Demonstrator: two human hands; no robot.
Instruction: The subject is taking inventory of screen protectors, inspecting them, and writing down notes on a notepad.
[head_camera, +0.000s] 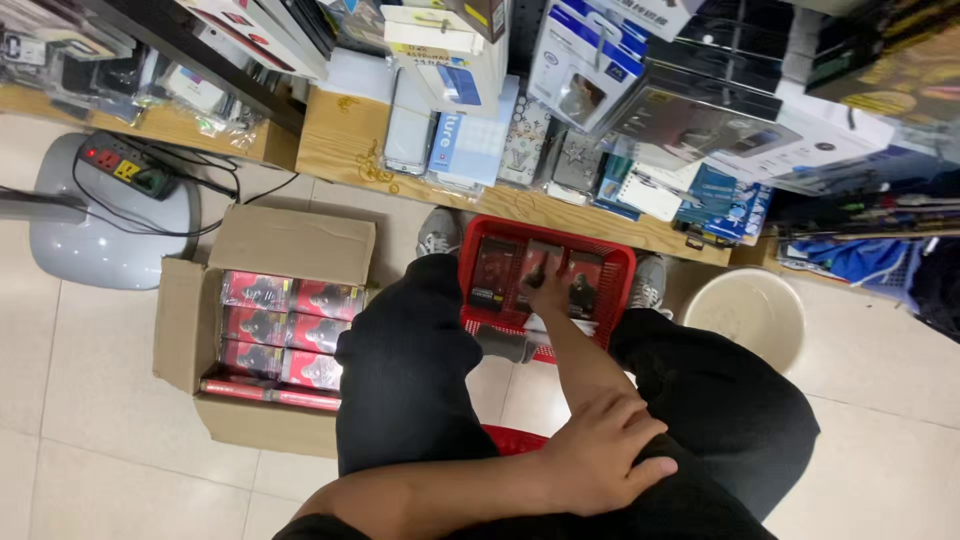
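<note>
The person sits and looks down over both legs in black trousers. The right hand (548, 290) reaches forward and down into a red plastic basket (620, 262) that stands on the floor between the feet. Its fingers rest on a dark packaged box (541, 262) in the middle of the basket; the fingers are bent over the box, but I cannot tell if they really grip it or only touch it. To the left of this hand in the basket lies another red and black box (492, 270), and to the right of it one more (583, 283).

The left hand (600, 450) is nearer to the camera. It lies across the body, on the right forearm and right thigh, with the fingers loosely spread and flat; it holds nothing.

Well to the left of both hands, beside the left leg, stands an open cardboard carton (186, 325) filled with rows of red packaged boxes (285, 330). To the right of the basket, near the right foot, there is a pale round bucket (745, 312). Beyond the right hand, a low wooden shelf (340, 140) carries many packaged goods. Far to the left, a power strip (128, 167) lies on a grey round base (100, 245).
</note>
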